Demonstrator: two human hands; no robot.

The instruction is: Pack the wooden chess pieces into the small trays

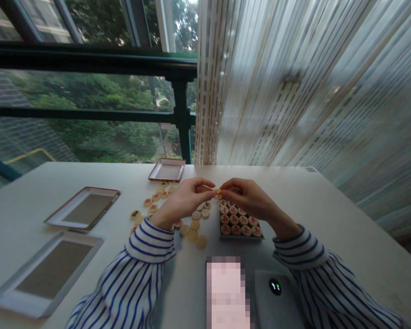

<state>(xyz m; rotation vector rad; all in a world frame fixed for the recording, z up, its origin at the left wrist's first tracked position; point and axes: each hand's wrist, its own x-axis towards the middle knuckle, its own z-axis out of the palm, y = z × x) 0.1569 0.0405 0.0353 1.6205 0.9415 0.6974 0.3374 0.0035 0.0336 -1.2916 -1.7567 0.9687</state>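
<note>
Between the fingertips of my left hand (188,196) and my right hand (248,196) is one round xiangqi piece (218,193) with a red character, pinched from both sides. It is held just above the far left corner of a shallow box (241,237). Inside that box, rows of pieces with red characters (235,230) lie face up; my right hand hides part of the back rows. Loose xiangqi pieces (192,236) are scattered under and around my left forearm, some with red or black characters and some showing blank faces.
To the left lie a brown-rimmed tray (118,195) and a white box lid (51,310). Another small tray (150,179) sits by the far edge of the white table (329,210). Near me are a phone with a blurred screen (226,292) and a grey device with a lit display (269,310).
</note>
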